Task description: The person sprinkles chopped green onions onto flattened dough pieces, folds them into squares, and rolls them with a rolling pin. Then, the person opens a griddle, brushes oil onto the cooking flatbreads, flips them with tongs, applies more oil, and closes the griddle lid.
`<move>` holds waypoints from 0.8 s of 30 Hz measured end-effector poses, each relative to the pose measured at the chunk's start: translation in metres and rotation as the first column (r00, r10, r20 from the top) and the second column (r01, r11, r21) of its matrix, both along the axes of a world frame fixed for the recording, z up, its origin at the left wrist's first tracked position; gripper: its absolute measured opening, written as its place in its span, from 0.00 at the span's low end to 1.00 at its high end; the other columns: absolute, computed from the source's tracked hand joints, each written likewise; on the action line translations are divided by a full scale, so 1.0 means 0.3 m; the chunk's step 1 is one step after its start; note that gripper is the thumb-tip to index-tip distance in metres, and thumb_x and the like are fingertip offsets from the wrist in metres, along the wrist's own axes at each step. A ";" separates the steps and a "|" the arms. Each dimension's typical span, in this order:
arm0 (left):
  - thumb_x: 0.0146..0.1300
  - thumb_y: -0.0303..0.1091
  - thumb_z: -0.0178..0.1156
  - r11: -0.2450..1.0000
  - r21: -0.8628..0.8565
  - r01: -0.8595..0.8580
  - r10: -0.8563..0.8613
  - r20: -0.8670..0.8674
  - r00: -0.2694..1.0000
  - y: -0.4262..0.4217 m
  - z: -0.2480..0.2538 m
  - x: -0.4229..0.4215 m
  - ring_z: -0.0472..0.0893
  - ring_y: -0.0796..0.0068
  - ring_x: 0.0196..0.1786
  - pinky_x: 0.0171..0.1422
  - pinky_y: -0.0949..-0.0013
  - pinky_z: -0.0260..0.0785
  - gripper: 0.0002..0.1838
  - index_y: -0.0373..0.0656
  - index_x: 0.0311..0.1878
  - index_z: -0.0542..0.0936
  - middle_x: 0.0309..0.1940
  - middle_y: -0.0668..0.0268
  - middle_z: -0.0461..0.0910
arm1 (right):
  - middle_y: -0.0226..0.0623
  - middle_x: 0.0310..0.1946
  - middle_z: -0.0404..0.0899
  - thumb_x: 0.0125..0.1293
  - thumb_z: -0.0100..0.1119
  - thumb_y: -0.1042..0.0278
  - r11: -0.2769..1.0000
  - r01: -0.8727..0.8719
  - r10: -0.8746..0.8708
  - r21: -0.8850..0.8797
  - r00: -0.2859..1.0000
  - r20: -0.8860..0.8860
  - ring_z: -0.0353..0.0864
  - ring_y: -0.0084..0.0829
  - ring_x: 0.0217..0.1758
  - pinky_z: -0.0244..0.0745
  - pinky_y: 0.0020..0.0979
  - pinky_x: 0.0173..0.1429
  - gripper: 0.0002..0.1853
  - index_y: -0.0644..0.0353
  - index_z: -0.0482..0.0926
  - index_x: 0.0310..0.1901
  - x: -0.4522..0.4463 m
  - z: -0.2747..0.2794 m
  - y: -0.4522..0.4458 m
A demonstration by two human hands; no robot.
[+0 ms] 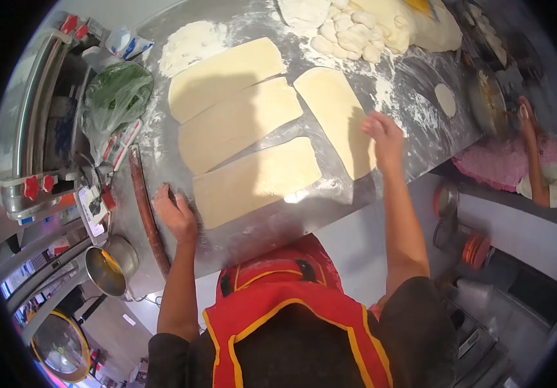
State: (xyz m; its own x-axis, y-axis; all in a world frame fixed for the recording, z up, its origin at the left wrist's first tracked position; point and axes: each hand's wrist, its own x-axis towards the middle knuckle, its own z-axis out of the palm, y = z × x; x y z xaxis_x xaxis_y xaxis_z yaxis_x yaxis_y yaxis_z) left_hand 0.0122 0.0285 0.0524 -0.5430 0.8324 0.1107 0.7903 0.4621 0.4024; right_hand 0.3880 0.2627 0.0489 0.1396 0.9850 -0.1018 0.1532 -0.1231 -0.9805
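Note:
Flat rectangular dough sheets lie on the floured metal table. Three are stacked in a slanting row: a far sheet (227,71), a middle sheet (240,123) and a near sheet (256,184). To their right, a fourth dough sheet (330,110) runs lengthwise away from me. My right hand (387,142) hovers at that sheet's right side, fingertips drawn together; whether anything is between them is hidden. My left hand (176,215) rests by the near sheet's left edge, fingers apart and holding nothing. Just left of it lies a long brown rolling pin (145,204).
Loose flour (191,45), small dough balls (349,32) and a big dough mass (430,29) occupy the far side. A bag of greens (118,94), a dough-rolling machine (29,129) and a metal pot (110,268) stand left. At right, another person's hand (527,116) is beside a pan (489,103).

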 end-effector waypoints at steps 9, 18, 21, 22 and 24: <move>0.67 0.32 0.48 0.999 -0.030 -0.026 0.026 0.022 0.999 -0.021 -0.107 -0.048 0.64 0.48 0.65 0.73 0.49 0.45 0.21 0.32 0.60 0.67 0.59 0.48 0.69 | 0.42 0.33 0.81 0.68 0.53 0.75 0.992 -0.001 0.015 -0.129 0.995 0.103 0.83 0.28 0.33 0.81 0.25 0.41 0.10 0.73 0.77 0.45 0.049 0.025 -0.057; 0.65 0.31 0.50 0.997 -0.063 -0.046 0.050 0.050 0.998 -0.012 -0.079 -0.038 0.63 0.48 0.66 0.75 0.49 0.44 0.22 0.33 0.61 0.67 0.60 0.49 0.69 | 0.35 0.32 0.82 0.69 0.51 0.73 0.999 -0.040 0.040 -0.006 0.965 0.261 0.82 0.23 0.30 0.79 0.24 0.35 0.09 0.66 0.80 0.44 0.091 0.034 -0.099; 0.65 0.30 0.51 0.963 -0.256 0.080 -0.127 -0.172 0.977 -0.052 -0.147 -0.084 0.63 0.48 0.66 0.74 0.49 0.44 0.22 0.33 0.61 0.67 0.60 0.49 0.68 | 0.42 0.38 0.82 0.66 0.56 0.71 0.998 0.020 0.007 -0.065 0.922 0.386 0.83 0.33 0.37 0.78 0.31 0.43 0.10 0.66 0.80 0.45 0.068 0.052 -0.094; 0.64 0.30 0.51 0.998 -0.056 0.043 -0.050 -0.133 0.990 -0.053 -0.189 -0.083 0.63 0.48 0.66 0.74 0.48 0.44 0.22 0.33 0.61 0.67 0.61 0.49 0.68 | 0.44 0.41 0.81 0.65 0.57 0.69 0.991 -0.117 0.128 -0.057 0.811 0.571 0.82 0.36 0.41 0.77 0.34 0.47 0.12 0.66 0.80 0.46 0.053 0.054 -0.092; 0.62 0.30 0.53 0.995 0.093 -0.032 0.034 -0.020 0.999 -0.054 -0.233 -0.078 0.63 0.47 0.66 0.74 0.47 0.45 0.24 0.33 0.61 0.67 0.60 0.48 0.68 | 0.49 0.46 0.80 0.63 0.59 0.67 0.913 -0.397 0.278 -0.090 0.448 0.849 0.80 0.44 0.48 0.73 0.39 0.55 0.15 0.66 0.80 0.48 0.006 0.050 -0.082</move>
